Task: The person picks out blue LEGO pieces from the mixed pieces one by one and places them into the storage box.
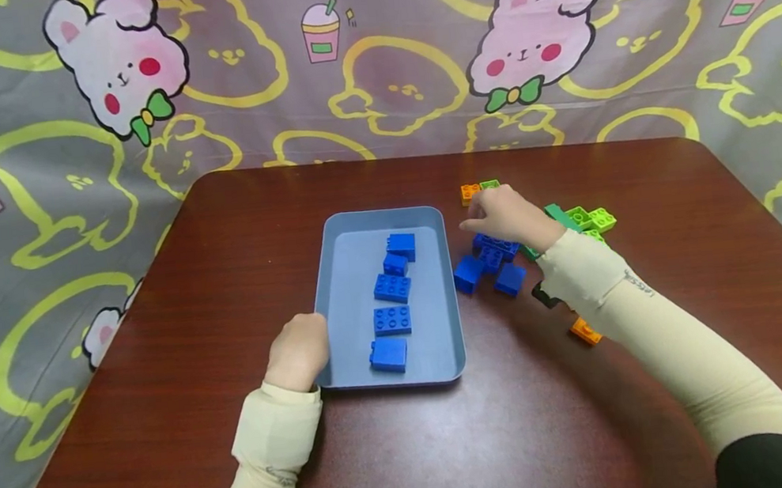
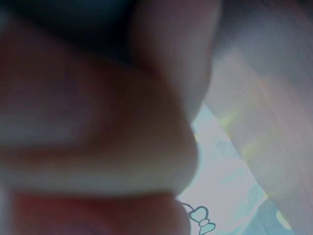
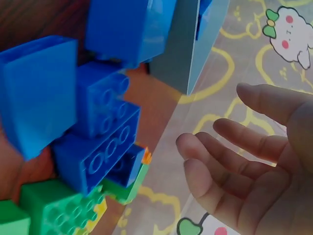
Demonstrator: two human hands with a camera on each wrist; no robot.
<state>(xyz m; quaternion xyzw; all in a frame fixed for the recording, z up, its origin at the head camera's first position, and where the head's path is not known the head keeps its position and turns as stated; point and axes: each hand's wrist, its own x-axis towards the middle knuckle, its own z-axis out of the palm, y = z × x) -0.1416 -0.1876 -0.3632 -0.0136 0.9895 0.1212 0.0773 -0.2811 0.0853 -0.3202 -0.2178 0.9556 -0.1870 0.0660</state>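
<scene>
Five blue plastic building bricks [image 1: 392, 321] lie in a rough column in the grey-blue rectangular plastic tray [image 1: 432, 295], so I'd call the work part done: several loose blue bricks [image 1: 469, 274] remain clustered just right of it on the dark brown counter [image 1: 241, 244]. The left hand [image 1: 298, 353] is curled on the tray's left rim; the right hand [image 1: 502, 212] hangs near the cluster, fingers loosely spread, holding nothing. Bright green bricks [image 1: 601, 219] crowd beside the blue ones, an orange brick [image 1: 585, 331] lies nearer, and the cream right sleeve [image 1: 665, 334] hides part of the pile.
</scene>
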